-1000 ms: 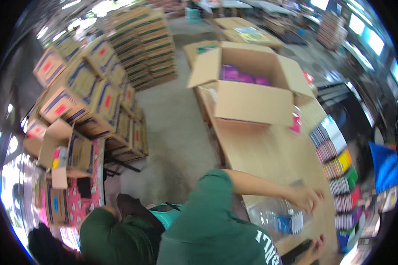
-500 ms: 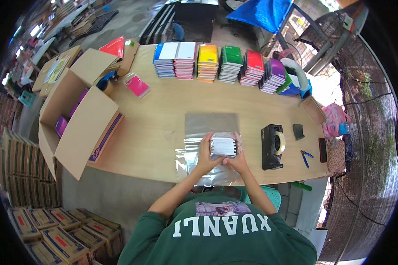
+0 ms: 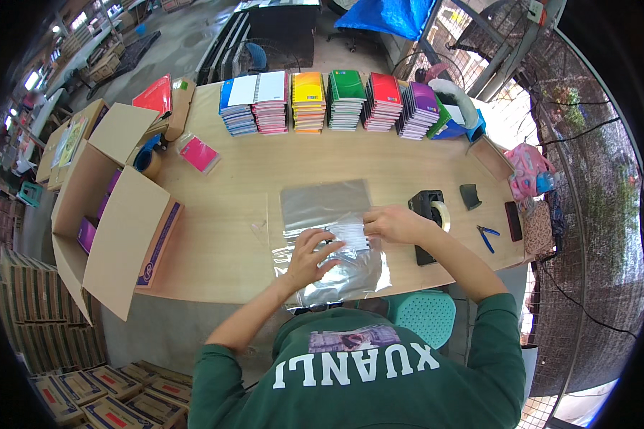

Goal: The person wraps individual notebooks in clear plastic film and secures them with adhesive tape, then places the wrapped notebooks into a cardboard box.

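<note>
A stack of notebooks (image 3: 352,234) with white page edges sits inside a clear plastic bag (image 3: 347,275), which lies spread at the table's front. My left hand (image 3: 310,260) is open over the left side of the bag, fingers apart and bent, the tips near the stack. At the stack's right end, my right hand (image 3: 395,224) is closed, with its fingertips pinching the bag's plastic; the fingers partly hide that end. Flat clear plastic sheets (image 3: 322,204) lie beneath and beyond the bag.
Along the wooden table's (image 3: 222,214) far edge stand several coloured notebook stacks (image 3: 346,100). A tape dispenser (image 3: 426,204), pliers (image 3: 487,238) and a phone (image 3: 513,221) lie right. An open carton (image 3: 127,236) stands left. A green stool (image 3: 423,314) is below the front edge.
Both hands held the wrapped stack before. The left hand has let go and spread its fingers; the right hand has shifted to the stack's right end. More of the bag now lies flattened toward me.
</note>
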`<action>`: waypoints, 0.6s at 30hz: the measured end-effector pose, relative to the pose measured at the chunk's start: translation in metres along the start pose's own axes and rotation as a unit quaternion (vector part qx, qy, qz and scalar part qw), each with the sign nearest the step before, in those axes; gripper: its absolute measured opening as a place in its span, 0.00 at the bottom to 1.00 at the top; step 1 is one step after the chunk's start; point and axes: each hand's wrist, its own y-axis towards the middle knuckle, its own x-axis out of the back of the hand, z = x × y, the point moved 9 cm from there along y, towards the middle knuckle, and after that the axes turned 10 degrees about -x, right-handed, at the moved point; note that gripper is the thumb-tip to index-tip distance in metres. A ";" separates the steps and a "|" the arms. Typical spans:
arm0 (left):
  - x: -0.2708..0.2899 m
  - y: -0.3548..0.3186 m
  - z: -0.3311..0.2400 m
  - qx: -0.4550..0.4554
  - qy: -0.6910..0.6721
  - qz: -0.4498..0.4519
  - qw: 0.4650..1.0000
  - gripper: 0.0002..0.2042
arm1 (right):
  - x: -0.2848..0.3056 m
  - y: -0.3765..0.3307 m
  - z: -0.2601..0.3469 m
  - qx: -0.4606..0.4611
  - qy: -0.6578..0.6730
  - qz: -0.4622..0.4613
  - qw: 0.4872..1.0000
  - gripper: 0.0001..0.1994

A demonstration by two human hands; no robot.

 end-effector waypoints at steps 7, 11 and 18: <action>-0.011 0.024 0.001 -0.111 0.017 0.293 0.949 0.43 | 0.002 0.014 0.000 -0.003 0.095 0.009 0.995 0.07; -0.017 0.032 0.001 -0.118 0.034 0.372 0.920 0.47 | 0.016 0.020 0.020 0.055 0.050 -0.094 0.993 0.09; -0.031 0.027 0.005 -0.096 -0.041 0.347 0.932 0.43 | -0.012 0.027 -0.004 0.022 0.182 -0.173 0.968 0.24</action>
